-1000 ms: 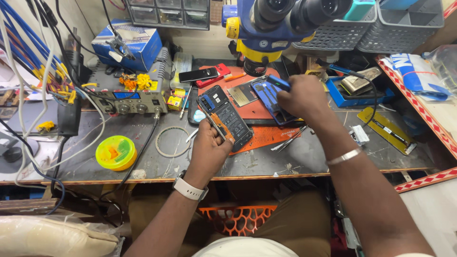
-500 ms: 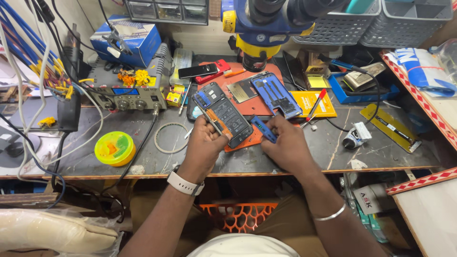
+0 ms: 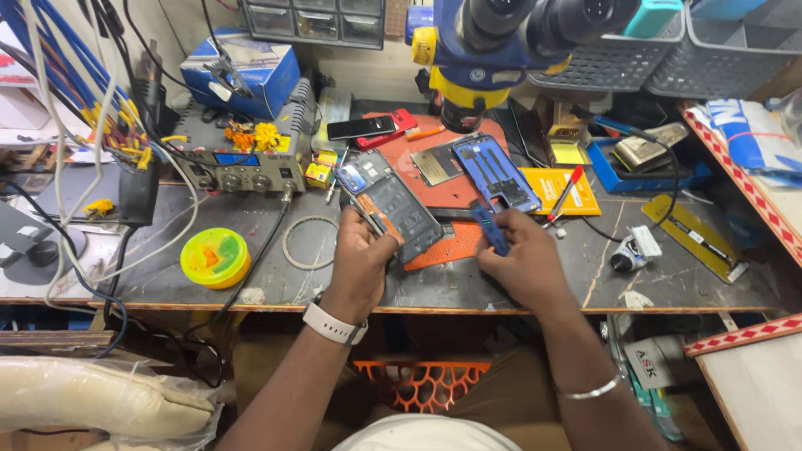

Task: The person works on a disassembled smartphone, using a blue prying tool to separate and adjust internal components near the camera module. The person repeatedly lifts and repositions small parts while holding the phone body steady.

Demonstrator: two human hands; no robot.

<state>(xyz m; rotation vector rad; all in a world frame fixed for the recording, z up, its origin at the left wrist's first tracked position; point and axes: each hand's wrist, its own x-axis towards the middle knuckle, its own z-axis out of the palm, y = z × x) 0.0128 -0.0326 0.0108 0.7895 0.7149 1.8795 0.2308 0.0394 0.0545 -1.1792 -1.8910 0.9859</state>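
We observe 2 hands at work above a dark, cluttered workbench (image 3: 251, 250). The left hand (image 3: 361, 260) grasps an opened phone (image 3: 393, 205) by its lower left edge, fingers wrapped around the side; the phone is tilted, its exposed interior facing up, with its upper end over the orange work mat (image 3: 455, 242). A white watch (image 3: 332, 324) sits on the left wrist.

The right hand (image 3: 525, 260) pinches a small blue part (image 3: 491, 227) between thumb and fingers, just beside the phone's lower right corner; we cannot tell whether part and phone touch. A metal bangle (image 3: 591, 389) circles the right wrist.

A blue phone frame (image 3: 496, 173) lies flat on the mat behind the right hand, below the microscope (image 3: 510, 42). To its right we see a yellow pad (image 3: 576, 194) with a red-tipped tool (image 3: 568, 190) across it. Left of the phone lie a wire ring (image 3: 307, 242), a round yellow-green container (image 3: 215, 257) and a grey control unit (image 3: 242, 171). A red phone (image 3: 380, 128) rests near the back wall.
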